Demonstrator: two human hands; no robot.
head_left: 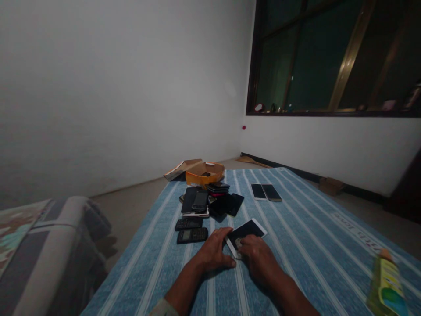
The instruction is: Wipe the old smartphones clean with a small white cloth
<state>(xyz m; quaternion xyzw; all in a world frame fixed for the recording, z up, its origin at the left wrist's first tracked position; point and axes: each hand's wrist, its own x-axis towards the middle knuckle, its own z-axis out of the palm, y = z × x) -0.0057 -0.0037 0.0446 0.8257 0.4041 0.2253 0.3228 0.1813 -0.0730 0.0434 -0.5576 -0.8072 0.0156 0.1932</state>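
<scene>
There's the white phone (pixel 249 228) on the striped cloth (pixel 148 254); your left hand (pixel 214 249) spreads against its edge, thumb apart. Your right hand (pixel 258 254) curls over the screen, grip unclear. Cloth lettering (pixel 357 232) looks inverted, illegible; the bottle (pixel 388 285) label is blurred.

I note one head-worn camera, looking forward and angled down along the striped cloth (pixel 312 245) from its near end. The left hand (pixel 215 250) and right hand (pixel 258 256) appear close to it, low and near mid-view. The pale wall (pixel 131 87) stands farther off; the window (pixel 315 66) occupies the upper right.
</scene>
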